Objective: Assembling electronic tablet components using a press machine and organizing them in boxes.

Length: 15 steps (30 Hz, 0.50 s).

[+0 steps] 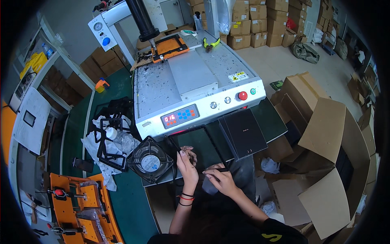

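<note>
Black plastic makes up the thin rectangular frame (198, 147) lying on the green tabletop (122, 195), at its near edge just in front of the grey machine (191, 77) with its control panel. The left hand (187, 166) rests on the frame's near left part, fingers (189, 152) curled loosely over the bar, grasping it. The right hand (221, 181) sits just beside it at the frame's near edge, fingers pinched shut on a small dark tool (222, 170) whose exact kind I cannot tell. Just right of the frame, a stack of dark flat panels (243, 132) lies on the tabletop. Left of the hands, a square black cooling fan (149, 160) sits near the tabletop's near edge. More black frames (109, 138) lie on crumpled clear wrapping further left. Open cardboard boxes (325, 134) stand on the floor to the right.
</note>
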{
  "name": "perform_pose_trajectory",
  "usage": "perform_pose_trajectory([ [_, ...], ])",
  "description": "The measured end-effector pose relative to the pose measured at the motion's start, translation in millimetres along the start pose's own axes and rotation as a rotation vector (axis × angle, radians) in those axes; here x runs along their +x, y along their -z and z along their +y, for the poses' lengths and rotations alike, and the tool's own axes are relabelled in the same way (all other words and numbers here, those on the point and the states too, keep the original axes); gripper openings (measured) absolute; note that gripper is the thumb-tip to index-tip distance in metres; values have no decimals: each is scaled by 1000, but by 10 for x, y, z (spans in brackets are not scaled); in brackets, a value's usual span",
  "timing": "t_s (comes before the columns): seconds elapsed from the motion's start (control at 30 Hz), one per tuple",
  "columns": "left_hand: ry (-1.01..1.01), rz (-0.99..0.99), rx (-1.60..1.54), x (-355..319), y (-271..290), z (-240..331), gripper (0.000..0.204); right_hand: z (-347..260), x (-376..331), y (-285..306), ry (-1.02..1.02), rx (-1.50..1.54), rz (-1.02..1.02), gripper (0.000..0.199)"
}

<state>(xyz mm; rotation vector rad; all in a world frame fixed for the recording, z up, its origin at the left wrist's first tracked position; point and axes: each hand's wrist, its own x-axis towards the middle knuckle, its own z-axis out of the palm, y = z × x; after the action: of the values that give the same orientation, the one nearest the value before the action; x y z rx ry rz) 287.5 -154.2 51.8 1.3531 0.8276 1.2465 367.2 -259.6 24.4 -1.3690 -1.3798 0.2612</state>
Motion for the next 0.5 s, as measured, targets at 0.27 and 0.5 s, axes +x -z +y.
perform_pose_trajectory([
  [0.27, -70, 83, 77, -21, -41, 0, 35, 16, 3, 9, 12, -2, -7, 21],
  [0.5, 141, -22, 74, -28, 82, -16, 40, -5, 26, -11, 19, 10, -8, 21],
])
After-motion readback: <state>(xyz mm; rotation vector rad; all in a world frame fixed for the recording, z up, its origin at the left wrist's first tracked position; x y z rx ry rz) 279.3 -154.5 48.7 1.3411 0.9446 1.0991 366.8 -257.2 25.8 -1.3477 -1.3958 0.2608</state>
